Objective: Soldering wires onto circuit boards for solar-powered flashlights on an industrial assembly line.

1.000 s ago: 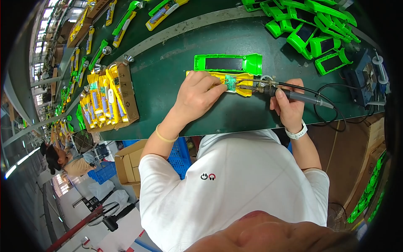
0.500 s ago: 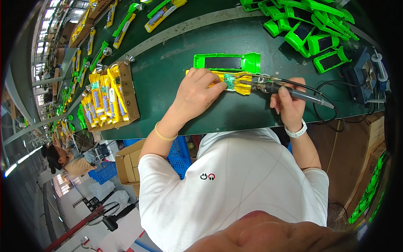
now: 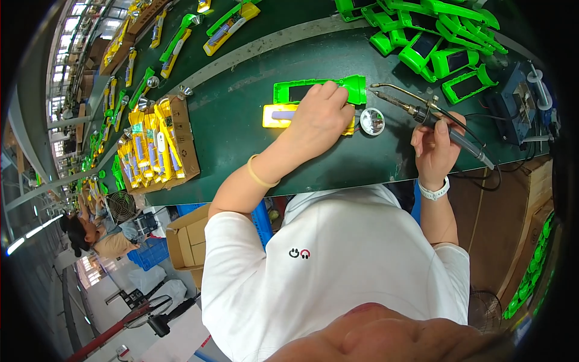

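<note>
My right hand [image 3: 435, 149] grips a soldering iron [image 3: 449, 131] that has a thin metal feed tube along it; its tip points left, raised clear of the yellow part. My left hand [image 3: 322, 114] is closed, fingers curled over the right half of a yellow flashlight housing [image 3: 275, 123] and against the green shell's lower edge; what its fingertips hold is hidden. A purple battery [image 3: 282, 115] lies in the housing. Just beyond lies the green shell [image 3: 280, 92] with a dark panel. A round silver reflector cup [image 3: 372, 121] lies at the housing's right end.
A cardboard box [image 3: 192, 142] of yellow housings stands at left. Green shells [image 3: 455, 62] are heaped at far right, near a blue soldering station [image 3: 509, 114]. More assemblies [image 3: 232, 27] lie beyond a pale strip. A person [image 3: 108, 235] works at far left.
The soldering iron has lifted off the yellow housing and moved right with my right hand. My left hand has shifted right, from the housing's left part to over its right part.
</note>
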